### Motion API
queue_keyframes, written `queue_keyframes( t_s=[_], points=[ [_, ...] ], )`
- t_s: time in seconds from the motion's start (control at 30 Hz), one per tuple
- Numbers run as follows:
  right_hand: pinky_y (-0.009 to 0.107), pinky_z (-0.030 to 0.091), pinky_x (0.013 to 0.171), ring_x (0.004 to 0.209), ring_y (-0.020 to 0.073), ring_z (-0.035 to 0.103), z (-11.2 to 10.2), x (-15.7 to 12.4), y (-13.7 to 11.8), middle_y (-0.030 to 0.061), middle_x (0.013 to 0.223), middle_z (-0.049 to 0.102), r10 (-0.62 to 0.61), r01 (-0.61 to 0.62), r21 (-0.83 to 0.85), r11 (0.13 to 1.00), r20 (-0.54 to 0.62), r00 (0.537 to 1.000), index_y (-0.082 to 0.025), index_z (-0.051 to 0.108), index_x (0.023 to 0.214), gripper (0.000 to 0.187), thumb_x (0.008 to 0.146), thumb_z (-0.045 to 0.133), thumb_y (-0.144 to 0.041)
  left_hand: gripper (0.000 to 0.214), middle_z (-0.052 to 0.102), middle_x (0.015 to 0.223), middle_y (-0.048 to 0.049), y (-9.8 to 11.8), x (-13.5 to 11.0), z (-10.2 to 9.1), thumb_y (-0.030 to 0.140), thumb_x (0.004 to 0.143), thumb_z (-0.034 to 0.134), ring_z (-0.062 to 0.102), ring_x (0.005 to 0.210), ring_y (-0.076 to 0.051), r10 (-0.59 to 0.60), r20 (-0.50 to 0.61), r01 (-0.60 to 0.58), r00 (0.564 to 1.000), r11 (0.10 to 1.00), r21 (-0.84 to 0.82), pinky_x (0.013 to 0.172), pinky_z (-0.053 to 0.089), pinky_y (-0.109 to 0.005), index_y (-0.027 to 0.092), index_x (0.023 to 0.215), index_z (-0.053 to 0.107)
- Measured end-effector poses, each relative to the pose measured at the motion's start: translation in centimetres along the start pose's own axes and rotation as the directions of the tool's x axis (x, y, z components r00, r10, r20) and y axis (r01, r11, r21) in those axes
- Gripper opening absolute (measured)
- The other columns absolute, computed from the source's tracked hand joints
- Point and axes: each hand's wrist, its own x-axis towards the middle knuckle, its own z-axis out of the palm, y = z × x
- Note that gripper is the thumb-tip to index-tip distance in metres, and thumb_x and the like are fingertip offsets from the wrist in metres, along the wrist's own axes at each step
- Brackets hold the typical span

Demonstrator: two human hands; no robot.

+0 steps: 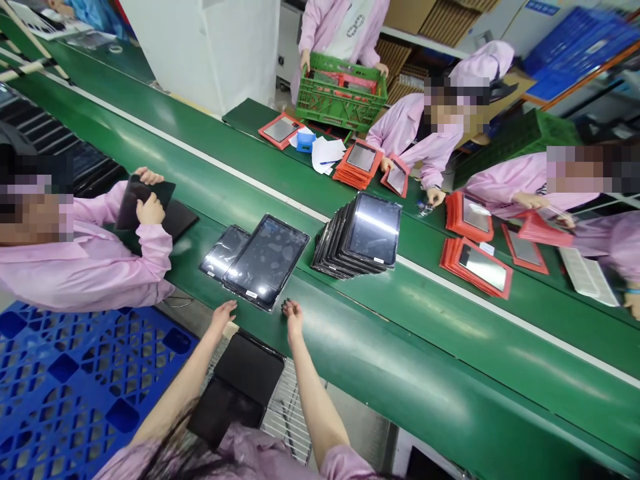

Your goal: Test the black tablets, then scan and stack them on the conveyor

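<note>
A tablet (267,260) in clear film, with a dark glossy screen and a small white label, lies on the green conveyor belt in front of me, overlapping a second film-wrapped tablet (223,252). My left hand (223,313) is near its lower left corner, fingers stretched out and holding nothing that I can see. My right hand (293,317) hovers just right of its lower right corner, fingers loosely curved and apart, with dark tips. Both hands look clear of the tablet. Below them, close to my body, a black folding case (245,373) lies open on a wire rack.
A leaning stack of wrapped tablets (367,230) stands to the right. Across the belt (400,360), co-workers handle red sleeves (475,267); another person holds a green crate (343,93). At left a co-worker grips a black case (143,200). A blue pallet (65,367) lies lower left.
</note>
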Motion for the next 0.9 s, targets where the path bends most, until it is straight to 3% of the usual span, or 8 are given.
queue_keyframes(
  t_s=[0.1, 0.17, 0.3, 0.47, 0.7, 0.8, 0.9],
  points=[
    [0.033, 0.064, 0.097, 0.106, 0.0211, 0.080, 1.5, -1.6, 2.6, 0.0081, 0.122, 0.084, 0.041, -0.039, -0.023, 0.999, 0.058, 0.997, -0.023, 0.077, 0.115, 0.038, 0.081, 0.083, -0.037, 0.021, 0.081, 0.126, -0.0176, 1.2, 3.2, 3.8, 0.017, 0.101, 0.054, 0.072, 0.135, -0.027, -0.077, -0.081, 0.067, 0.994, 0.990, -0.120, 0.099, 0.065, -0.034, 0.016, 0.106, 0.075],
    [0.034, 0.062, 0.101, 0.115, 0.0224, 0.078, 2.0, -2.0, 3.4, 0.0076, 0.128, 0.083, 0.063, -0.059, -0.039, 0.997, 0.086, 0.994, -0.024, 0.078, 0.118, 0.040, 0.082, 0.083, -0.040, 0.026, 0.080, 0.129, -0.0166, 1.0, 3.8, 4.8, 0.017, 0.102, 0.050, 0.070, 0.137, -0.026, -0.094, -0.123, 0.078, 0.988, 0.989, -0.129, 0.102, 0.064, -0.034, 0.017, 0.114, 0.073],
    [0.034, 0.061, 0.101, 0.121, 0.0241, 0.076, 2.0, -1.9, 3.6, 0.0066, 0.132, 0.083, 0.095, -0.090, -0.050, 0.995, 0.121, 0.988, -0.026, 0.079, 0.118, 0.042, 0.081, 0.085, -0.042, 0.033, 0.080, 0.130, -0.0108, 0.5, 4.1, 4.1, 0.019, 0.101, 0.049, 0.068, 0.138, -0.025, -0.056, -0.139, 0.039, 0.989, 0.991, -0.127, 0.107, 0.060, -0.033, 0.019, 0.126, 0.072],
    [0.032, 0.060, 0.103, 0.116, 0.0208, 0.076, 2.5, -0.6, 2.7, 0.0024, 0.122, 0.085, 0.108, -0.105, -0.029, 0.994, 0.151, 0.983, -0.027, 0.080, 0.117, 0.039, 0.083, 0.082, -0.044, 0.038, 0.081, 0.129, -0.0097, 1.2, 5.4, 2.7, 0.022, 0.099, 0.051, 0.067, 0.140, -0.026, -0.019, -0.077, 0.003, 0.997, 0.981, -0.194, 0.103, 0.061, -0.035, 0.022, 0.131, 0.072],
    [0.031, 0.060, 0.106, 0.112, 0.0198, 0.078, 4.8, 1.9, 0.8, 0.0014, 0.110, 0.088, 0.073, -0.082, 0.045, 0.996, 0.171, 0.983, -0.022, 0.081, 0.107, 0.034, 0.088, 0.075, -0.048, 0.048, 0.082, 0.128, -0.0161, -0.5, 5.7, 1.0, 0.045, 0.110, 0.038, 0.068, 0.138, -0.029, -0.017, 0.039, 0.020, 0.999, 0.995, -0.099, 0.101, 0.059, -0.035, 0.017, 0.120, 0.076],
    [0.031, 0.061, 0.106, 0.109, 0.0201, 0.079, 4.4, 1.9, 0.4, 0.0013, 0.103, 0.088, 0.060, -0.071, 0.063, 0.995, 0.153, 0.986, -0.021, 0.082, 0.102, 0.028, 0.086, 0.076, -0.043, 0.047, 0.081, 0.132, -0.0204, -1.0, 5.4, 0.9, 0.052, 0.108, 0.050, 0.069, 0.136, -0.034, -0.014, 0.142, 0.015, 0.990, 1.000, -0.001, 0.102, 0.059, -0.038, 0.015, 0.112, 0.079],
    [0.031, 0.062, 0.104, 0.103, 0.0203, 0.080, 3.9, 1.5, 0.3, 0.0018, 0.097, 0.088, 0.050, -0.061, 0.083, 0.995, 0.131, 0.990, -0.020, 0.081, 0.099, 0.022, 0.085, 0.076, -0.036, 0.043, 0.079, 0.138, -0.0217, -0.1, 5.8, 1.5, 0.054, 0.102, 0.066, 0.070, 0.134, -0.038, -0.032, 0.184, 0.023, 0.982, 0.998, 0.051, 0.103, 0.059, -0.044, 0.016, 0.114, 0.079]
  ],
)
